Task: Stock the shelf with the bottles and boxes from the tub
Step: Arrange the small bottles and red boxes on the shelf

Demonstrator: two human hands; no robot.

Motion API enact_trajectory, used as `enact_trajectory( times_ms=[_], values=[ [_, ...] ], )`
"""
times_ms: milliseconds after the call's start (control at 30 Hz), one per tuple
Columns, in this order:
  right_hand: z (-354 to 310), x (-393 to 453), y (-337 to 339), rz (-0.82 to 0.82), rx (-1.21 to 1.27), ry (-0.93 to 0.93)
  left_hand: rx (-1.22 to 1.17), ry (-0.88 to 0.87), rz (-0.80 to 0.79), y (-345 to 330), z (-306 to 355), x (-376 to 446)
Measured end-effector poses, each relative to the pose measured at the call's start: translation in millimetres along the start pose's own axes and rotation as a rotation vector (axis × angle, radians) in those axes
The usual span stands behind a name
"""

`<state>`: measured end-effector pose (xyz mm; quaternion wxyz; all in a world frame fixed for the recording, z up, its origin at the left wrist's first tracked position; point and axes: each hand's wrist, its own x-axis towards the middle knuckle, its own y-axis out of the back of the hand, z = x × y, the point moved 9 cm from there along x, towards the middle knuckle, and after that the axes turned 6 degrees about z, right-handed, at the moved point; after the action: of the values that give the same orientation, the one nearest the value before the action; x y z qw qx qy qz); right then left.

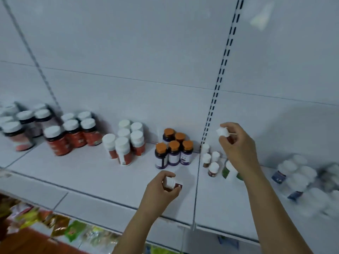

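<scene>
While your left hand (161, 187) grips a small white-capped bottle (171, 183) just above the shelf (91, 178) front, cap tilted up-left, long axis slanted, your right hand (236, 143) pinches a 2nd small bottle (224, 133) higher, cap pointing left, axis approx. level, over the small white-capped group (210, 159) by the orange-capped bottles (174, 149).

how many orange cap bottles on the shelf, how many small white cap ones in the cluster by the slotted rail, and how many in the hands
Orange-capped bottles: 5
Small white-capped bottles standing by the slotted rail: 4
Small white-capped bottle in the left hand: 1
Small white-capped bottle in the right hand: 1
Total: 11
</scene>
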<state>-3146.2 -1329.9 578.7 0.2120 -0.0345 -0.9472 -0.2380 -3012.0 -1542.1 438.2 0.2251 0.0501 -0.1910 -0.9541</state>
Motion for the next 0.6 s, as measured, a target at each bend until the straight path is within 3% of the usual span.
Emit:
enact_trajectory(
  times_ms=[300,600],
  values=[
    [61.5,28.3,-3.9,-0.046,-0.177,-0.136,0.308,-0.257,-0.137,-72.9,12.4,45.5],
    [98.0,60.4,-51.8,-0.206,-0.475,-0.097,0.330,-0.357,-0.167,-110.0,26.4,75.8]
  ],
)
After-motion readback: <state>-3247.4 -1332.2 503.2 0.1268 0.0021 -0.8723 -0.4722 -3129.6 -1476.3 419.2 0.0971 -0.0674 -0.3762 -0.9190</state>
